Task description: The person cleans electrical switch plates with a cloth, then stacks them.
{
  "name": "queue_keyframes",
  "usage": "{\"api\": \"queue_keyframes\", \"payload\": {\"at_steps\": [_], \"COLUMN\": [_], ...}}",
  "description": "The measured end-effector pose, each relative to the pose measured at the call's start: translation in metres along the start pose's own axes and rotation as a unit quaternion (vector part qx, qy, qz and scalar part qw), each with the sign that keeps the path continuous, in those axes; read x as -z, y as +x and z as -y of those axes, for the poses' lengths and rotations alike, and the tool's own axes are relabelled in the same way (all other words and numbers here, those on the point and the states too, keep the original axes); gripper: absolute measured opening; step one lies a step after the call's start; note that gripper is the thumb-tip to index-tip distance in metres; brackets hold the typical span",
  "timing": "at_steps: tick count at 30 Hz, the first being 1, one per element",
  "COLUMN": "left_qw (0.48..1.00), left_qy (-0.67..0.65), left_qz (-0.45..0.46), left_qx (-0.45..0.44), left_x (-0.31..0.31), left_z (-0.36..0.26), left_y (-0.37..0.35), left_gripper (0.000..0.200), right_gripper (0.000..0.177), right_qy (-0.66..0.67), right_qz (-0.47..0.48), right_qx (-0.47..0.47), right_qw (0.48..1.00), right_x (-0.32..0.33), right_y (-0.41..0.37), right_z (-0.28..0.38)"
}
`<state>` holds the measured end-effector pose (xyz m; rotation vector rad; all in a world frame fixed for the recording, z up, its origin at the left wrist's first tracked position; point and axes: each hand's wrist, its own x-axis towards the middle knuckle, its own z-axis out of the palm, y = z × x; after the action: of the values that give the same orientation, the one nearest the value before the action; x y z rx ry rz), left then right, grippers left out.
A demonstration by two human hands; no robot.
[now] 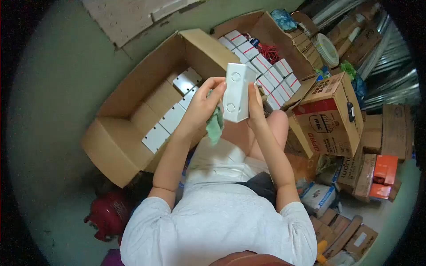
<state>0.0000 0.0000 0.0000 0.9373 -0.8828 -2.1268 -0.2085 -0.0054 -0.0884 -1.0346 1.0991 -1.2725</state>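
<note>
Head view, one item in hand. White box [235,93]: plastic, oblong, with round knock-out marks on its face, held upright just above frame centre, over the lap. Right hand [256,104]: clasped along the box's 3 o'clock edge, seemingly to brace it. Left hand [202,104]: closed on a green cloth [215,124], which is bunched under the palm against the box's 9 o'clock side, while the fingertips are laid on its upper corner. Open carton [111,146]: set at 9 o'clock, within arm's reach, with like white boxes [172,117] ranged flat in rows. Second carton [262,24]: at 12 o'clock, filled with red-striped packs [266,66]. Printed carton [328,115]: at 3 o'clock, stacked among others.
</note>
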Motion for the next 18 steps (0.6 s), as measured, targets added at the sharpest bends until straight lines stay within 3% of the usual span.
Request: {"api": "queue_keyframes", "payload": {"at_steps": [2, 3, 6, 7, 9, 10, 12, 13, 16, 17, 18], "left_qw": [0.976, 0.971, 0.870, 0.870, 0.800, 0.795, 0.846, 0.846, 0.699, 0.704, 0.675], "left_qy": [0.158, 0.208, 0.416, 0.408, 0.427, 0.434, 0.259, 0.261, 0.409, 0.414, 0.469], "left_qz": [0.007, -0.006, -0.068, -0.088, -0.137, -0.127, -0.057, -0.052, -0.108, -0.108, -0.108], "left_qx": [-0.149, -0.117, -0.255, -0.261, -0.397, -0.403, -0.463, -0.462, -0.576, -0.567, -0.559], "left_x": [0.010, -0.006, -0.053, -0.068, -0.074, -0.083, -0.104, -0.112, -0.131, -0.134, -0.138], "left_z": [-0.004, -0.013, -0.019, -0.027, -0.025, -0.024, -0.016, -0.012, -0.006, 0.002, 0.011], "left_y": [0.018, 0.004, 0.011, 0.006, 0.024, 0.029, 0.039, 0.047, 0.071, 0.071, 0.071], "left_gripper": [0.056, 0.056, 0.063, 0.068, 0.061, 0.061, 0.060, 0.060, 0.046, 0.046, 0.047], "right_gripper": [0.064, 0.064, 0.064, 0.064, 0.063, 0.065, 0.066, 0.067, 0.069, 0.070, 0.071], "right_qy": [0.078, 0.139, 0.155, 0.161, 0.249, 0.239, 0.236, 0.225, 0.192, 0.189, 0.217], "right_qz": [-0.056, -0.061, -0.039, -0.046, -0.030, -0.035, -0.025, -0.012, -0.024, -0.013, -0.005], "right_qx": [-0.094, -0.099, -0.086, -0.069, -0.123, -0.115, -0.103, -0.104, -0.141, -0.153, -0.151], "right_qw": [0.991, 0.983, 0.983, 0.983, 0.960, 0.963, 0.966, 0.969, 0.971, 0.970, 0.964], "right_x": [0.000, -0.007, 0.031, 0.041, 0.056, 0.062, 0.080, 0.089, 0.108, 0.112, 0.118], "right_y": [0.014, 0.001, 0.015, 0.013, 0.009, 0.005, 0.001, -0.002, -0.014, -0.016, -0.016], "right_z": [0.008, 0.008, 0.050, 0.059, 0.074, 0.080, 0.073, 0.070, 0.064, 0.061, 0.055]}}
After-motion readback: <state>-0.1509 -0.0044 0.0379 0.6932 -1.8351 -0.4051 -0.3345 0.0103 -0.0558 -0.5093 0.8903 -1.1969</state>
